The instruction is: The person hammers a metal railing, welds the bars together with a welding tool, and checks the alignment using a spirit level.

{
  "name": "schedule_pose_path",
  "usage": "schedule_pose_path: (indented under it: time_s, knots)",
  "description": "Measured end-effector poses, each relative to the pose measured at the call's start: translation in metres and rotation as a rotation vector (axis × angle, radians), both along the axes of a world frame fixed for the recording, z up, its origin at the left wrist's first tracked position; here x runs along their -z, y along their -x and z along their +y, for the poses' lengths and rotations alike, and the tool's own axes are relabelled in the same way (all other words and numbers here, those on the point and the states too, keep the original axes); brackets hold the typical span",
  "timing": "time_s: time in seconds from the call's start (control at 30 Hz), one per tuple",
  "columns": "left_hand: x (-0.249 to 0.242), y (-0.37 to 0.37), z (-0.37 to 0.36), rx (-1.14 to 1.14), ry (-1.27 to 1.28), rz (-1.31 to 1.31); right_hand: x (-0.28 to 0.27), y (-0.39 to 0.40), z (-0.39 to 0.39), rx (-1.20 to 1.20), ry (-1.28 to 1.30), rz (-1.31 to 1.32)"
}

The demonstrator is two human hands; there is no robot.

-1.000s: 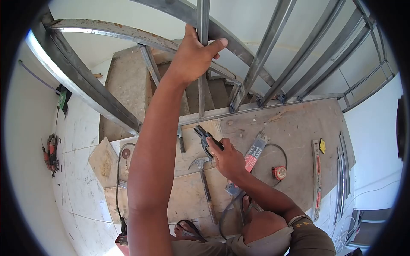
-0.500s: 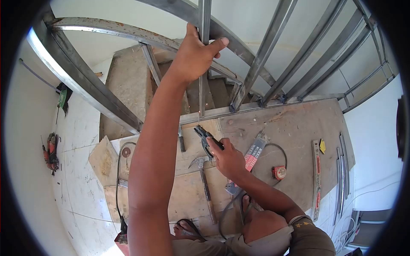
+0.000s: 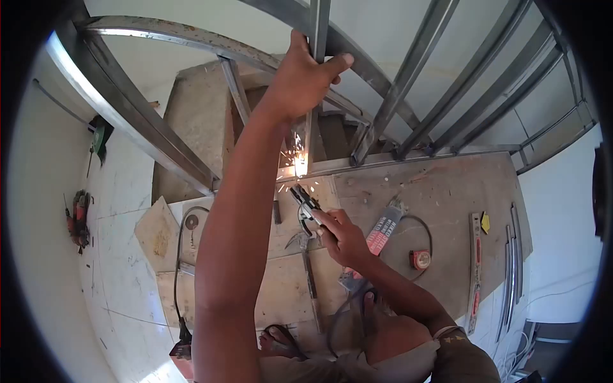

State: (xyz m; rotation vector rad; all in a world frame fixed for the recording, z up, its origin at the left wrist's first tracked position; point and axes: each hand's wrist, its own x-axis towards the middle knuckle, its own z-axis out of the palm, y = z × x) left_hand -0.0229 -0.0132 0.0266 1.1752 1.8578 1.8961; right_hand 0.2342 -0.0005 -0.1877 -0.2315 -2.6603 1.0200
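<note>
My left hand (image 3: 305, 80) is stretched far forward and wrapped round an upright square steel bar (image 3: 319, 29) of the railing, its thumb pointing right. In my right hand (image 3: 345, 239) is a black welding electrode holder (image 3: 305, 201), gripped by its handle and tilted up and to the left. Bright sparks (image 3: 299, 165) burst at the foot of the bar, where it meets the bottom rail (image 3: 338, 165). The glare hides the electrode's tip and the joint itself.
Below the holder lies a claw hammer (image 3: 309, 274) on the boards. A welding rod packet (image 3: 383, 233), a tape measure (image 3: 419, 259), a spirit level (image 3: 474, 274) and loose metal strips (image 3: 509, 271) lie to the right. Stairs descend behind the railing. A red power tool (image 3: 79, 218) is at far left.
Sparks have flared up at the bar's foot, where only tiny specks showed before. Both hands keep their grips; the view has shifted slightly.
</note>
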Motion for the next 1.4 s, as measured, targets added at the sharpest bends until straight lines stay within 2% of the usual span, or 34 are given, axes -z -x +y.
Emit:
schedule_pose_path:
  time_s: [0.03, 0.13, 0.33, 0.63, 1.4]
  knots:
    - [0.000, 0.000, 0.001, 0.000, -0.012, -0.020, -0.001, -0.001, -0.001, 0.002, 0.029, 0.127]
    - [0.000, 0.000, 0.002, 0.000, -0.024, 0.007, 0.006, -0.003, 0.002, -0.061, -0.082, 0.146]
    - [-0.002, 0.004, 0.000, -0.002, 0.082, 0.020, 0.020, -0.001, 0.003, 0.046, -0.093, 0.063]
    - [-0.001, 0.003, -0.001, 0.023, 0.013, 0.051, 0.023, 0.004, 0.004, 0.102, -0.098, 0.025]
    - [0.000, 0.004, 0.001, 0.023, 0.001, 0.034, 0.016, 0.000, 0.002, 0.093, -0.103, 0.004]
